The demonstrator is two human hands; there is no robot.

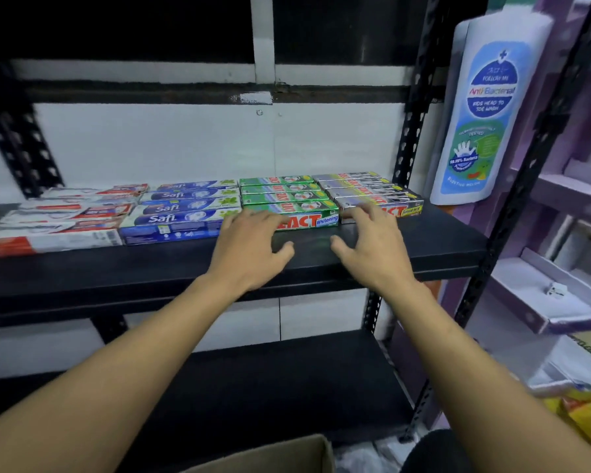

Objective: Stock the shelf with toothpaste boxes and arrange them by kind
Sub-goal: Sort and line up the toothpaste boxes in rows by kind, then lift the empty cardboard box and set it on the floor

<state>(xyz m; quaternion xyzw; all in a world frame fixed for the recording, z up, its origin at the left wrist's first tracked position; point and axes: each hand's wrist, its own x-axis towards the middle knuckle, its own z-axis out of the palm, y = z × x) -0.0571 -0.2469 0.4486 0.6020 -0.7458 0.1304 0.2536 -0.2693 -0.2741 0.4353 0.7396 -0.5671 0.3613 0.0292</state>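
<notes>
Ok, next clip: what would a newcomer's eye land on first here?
Two bare arms reach in from below, with the left hand and right hand spread open at the front of the green boxes and the grey boxes. On the black shelf four rows lie sorted by kind: red-and-white boxes at left, then blue Safi boxes, green, grey. A big white antibacterial wash bottle looms at the right.
</notes>
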